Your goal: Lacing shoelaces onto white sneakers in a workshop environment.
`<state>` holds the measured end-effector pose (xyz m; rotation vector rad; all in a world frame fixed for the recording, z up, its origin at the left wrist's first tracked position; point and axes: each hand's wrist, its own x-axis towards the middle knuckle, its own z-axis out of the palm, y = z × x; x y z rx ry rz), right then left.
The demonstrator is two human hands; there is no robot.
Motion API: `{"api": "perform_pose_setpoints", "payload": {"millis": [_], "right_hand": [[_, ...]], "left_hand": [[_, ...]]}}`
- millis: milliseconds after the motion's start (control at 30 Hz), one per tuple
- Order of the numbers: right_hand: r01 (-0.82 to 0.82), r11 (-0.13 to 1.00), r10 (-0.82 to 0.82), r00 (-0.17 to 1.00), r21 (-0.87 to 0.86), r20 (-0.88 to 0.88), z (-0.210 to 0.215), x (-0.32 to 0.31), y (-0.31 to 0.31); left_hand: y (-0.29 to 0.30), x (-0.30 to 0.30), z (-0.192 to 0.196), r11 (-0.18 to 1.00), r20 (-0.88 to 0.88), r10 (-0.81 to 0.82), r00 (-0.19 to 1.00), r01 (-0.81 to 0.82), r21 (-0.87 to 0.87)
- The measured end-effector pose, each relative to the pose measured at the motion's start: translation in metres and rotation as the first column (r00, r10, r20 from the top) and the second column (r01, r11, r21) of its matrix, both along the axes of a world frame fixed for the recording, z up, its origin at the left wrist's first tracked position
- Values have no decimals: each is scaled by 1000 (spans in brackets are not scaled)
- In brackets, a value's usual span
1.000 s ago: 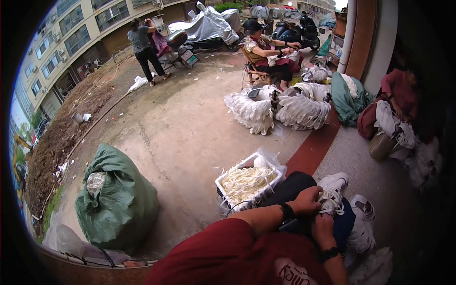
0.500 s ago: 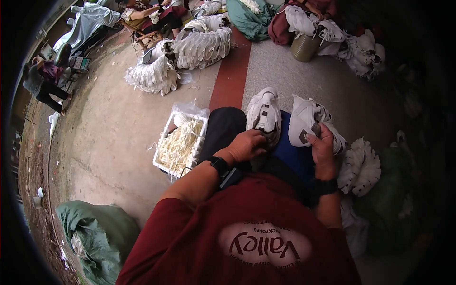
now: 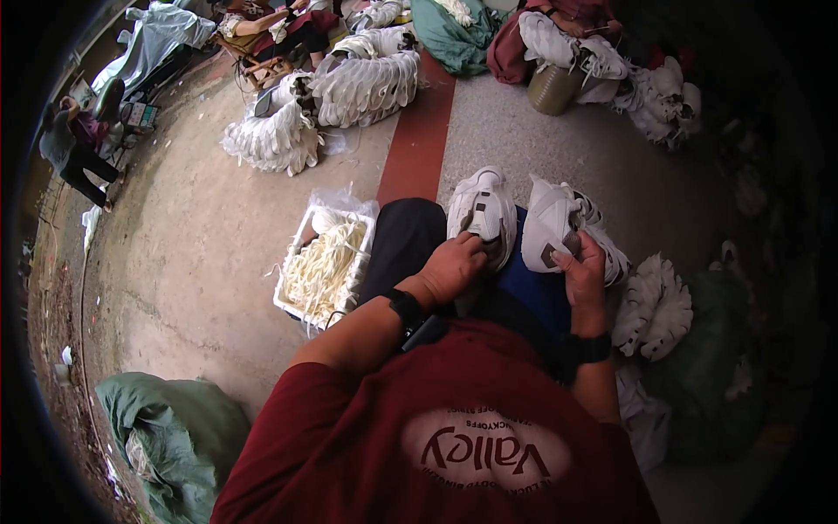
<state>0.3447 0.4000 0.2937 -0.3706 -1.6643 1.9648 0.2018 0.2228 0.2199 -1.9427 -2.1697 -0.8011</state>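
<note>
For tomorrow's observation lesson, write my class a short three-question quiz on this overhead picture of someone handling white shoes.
1. True or false: the left hand rests on a white shoe.
2. What fills the white crate beside the person's left knee?
A. pale laces
B. green bottles
C. red cloth
3. Which hand grips the second white shoe?

Key:
1. True.
2. A.
3. The right hand, its fingers curled onto that shoe.

A dark red shirt (image 3: 454, 437), black wristbands (image 3: 406, 307), dark trousers (image 3: 410, 240).
</note>
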Motion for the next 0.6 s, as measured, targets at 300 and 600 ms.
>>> {"api": "perform_pose_setpoints", "payload": {"millis": [300, 600], "right_hand": [[-22, 999, 23, 1000, 46, -18, 4, -14, 20], [90, 993, -82, 990, 70, -119, 21, -38, 44]], "left_hand": [[-9, -11, 57, 1000, 176, -25, 984, 27, -9], [-52, -20, 102, 992, 268, -99, 958, 74, 103]]}}
